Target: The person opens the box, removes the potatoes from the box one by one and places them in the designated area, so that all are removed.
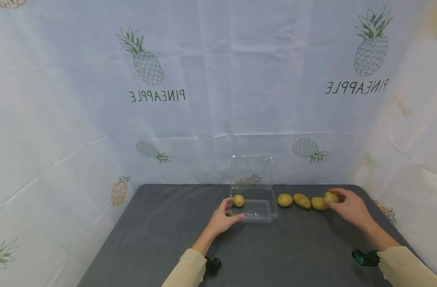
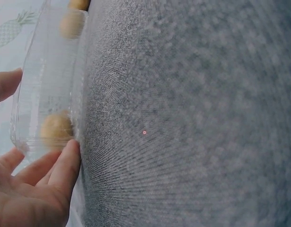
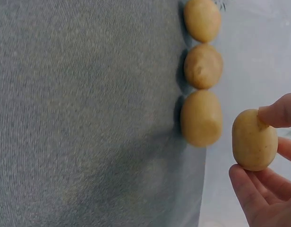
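Observation:
A clear plastic clamshell container (image 1: pixel 258 207) stands on the dark table with its lid raised at the back. One potato (image 1: pixel 238 200) lies in its left part. My left hand (image 1: pixel 221 218) grips the container's left front corner, thumb on one side and fingers on the other; the left wrist view shows the fingers against the clear wall (image 2: pixel 44 80). Between thumb and fingers, my right hand (image 1: pixel 351 209) pinches another potato (image 3: pixel 253 142), raised above the table at the right end of a row. That row has three potatoes: one (image 1: pixel 284 200) beside the container, then a longer one (image 1: pixel 302 201) and a third (image 1: pixel 319 203).
Grey cloth covers the table (image 1: pixel 161 231). A white curtain with pineapple prints (image 1: pixel 218 111) hangs close behind the container and at both sides. Dark devices are strapped at both wrists, the right one (image 1: pixel 365 258) partly green.

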The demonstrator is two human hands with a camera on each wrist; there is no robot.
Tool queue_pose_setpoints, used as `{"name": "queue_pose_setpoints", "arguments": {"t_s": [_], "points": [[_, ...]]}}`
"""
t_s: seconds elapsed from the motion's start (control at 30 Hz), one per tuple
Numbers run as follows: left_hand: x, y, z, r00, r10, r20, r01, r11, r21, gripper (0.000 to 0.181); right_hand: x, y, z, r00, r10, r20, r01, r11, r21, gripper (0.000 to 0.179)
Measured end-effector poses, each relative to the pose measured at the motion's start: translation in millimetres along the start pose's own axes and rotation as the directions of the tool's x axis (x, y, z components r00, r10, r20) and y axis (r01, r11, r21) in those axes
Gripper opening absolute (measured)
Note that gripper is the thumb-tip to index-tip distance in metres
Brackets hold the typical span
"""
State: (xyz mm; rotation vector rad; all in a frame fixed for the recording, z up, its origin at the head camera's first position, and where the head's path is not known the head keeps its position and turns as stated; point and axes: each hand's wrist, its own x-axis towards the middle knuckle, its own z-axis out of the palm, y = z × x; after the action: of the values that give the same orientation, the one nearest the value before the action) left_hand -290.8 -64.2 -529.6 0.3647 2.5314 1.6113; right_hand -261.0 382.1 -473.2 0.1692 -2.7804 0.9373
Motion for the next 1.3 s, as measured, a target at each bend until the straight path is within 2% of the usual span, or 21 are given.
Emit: {"name": "queue_pose_setpoints", "arguments": {"t_s": [0.63, 1.0, 1.3], "points": [[-2.5, -0.3, -1.2, 1.0, -0.004, 0.002, 0.004, 1.0, -0.002, 0.081, -2.5, 29, 9, 0.993, 0.113, 0.029, -0.112, 0.993, -0.04, 0.059], [-3.7, 2.1, -0.9, 1.0, 0.0, 0.009, 0.0, 1.0, -0.01, 0.081, -4.2, 40, 13, 0.991, 0.114, 0.072, -0.112, 0.993, -0.026, 0.058], [-2.2, 1.8, -1.6, 1.0, 0.008, 0.013, -0.008, 1.0, -0.01, 0.082, 0.1, 37, 7, 0.992, 0.093, 0.088, -0.09, 0.995, -0.035, 0.056]]}}
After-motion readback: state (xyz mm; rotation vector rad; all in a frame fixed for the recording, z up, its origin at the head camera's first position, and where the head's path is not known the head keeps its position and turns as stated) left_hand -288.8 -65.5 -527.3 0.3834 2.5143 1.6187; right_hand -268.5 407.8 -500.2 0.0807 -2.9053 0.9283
